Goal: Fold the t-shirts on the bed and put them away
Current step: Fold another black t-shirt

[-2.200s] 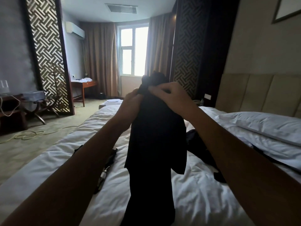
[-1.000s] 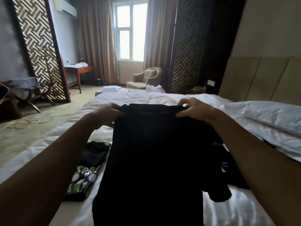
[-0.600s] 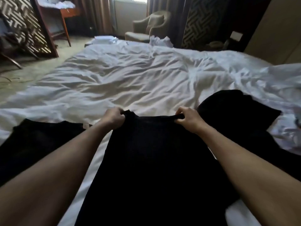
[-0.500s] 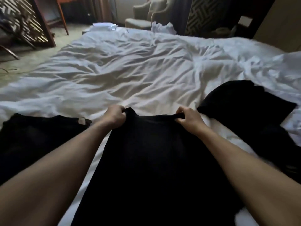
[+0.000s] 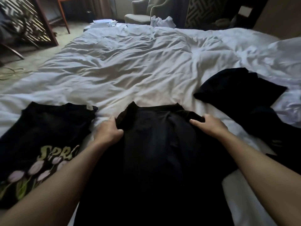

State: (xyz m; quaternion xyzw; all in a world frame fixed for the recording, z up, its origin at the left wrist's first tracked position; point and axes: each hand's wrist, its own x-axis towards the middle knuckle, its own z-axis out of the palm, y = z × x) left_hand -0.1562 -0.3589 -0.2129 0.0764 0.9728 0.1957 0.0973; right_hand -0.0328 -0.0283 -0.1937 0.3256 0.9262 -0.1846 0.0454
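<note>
A plain black t-shirt [image 5: 154, 144] lies flat on the white bed [image 5: 130, 70] straight in front of me, its collar end pointing away. My left hand [image 5: 108, 131] grips its left shoulder edge. My right hand [image 5: 210, 123] rests on the right shoulder with fingers pinching a fold of the cloth. To the left lies a black t-shirt with a tulip print [image 5: 40, 141]. At the right another black garment [image 5: 241, 90] lies crumpled on the sheet.
The rumpled white duvet covers the far half of the bed. An armchair [image 5: 140, 12] with white cloth [image 5: 162, 22] stands beyond the bed's far end. A lattice screen [image 5: 27, 22] and a wooden desk leg [image 5: 63, 17] stand at the far left on the carpet.
I held the black t-shirt up in the air, spread it by the shoulders and lowered it onto the bed. My hands have since slid from the collar out to the shoulder edges.
</note>
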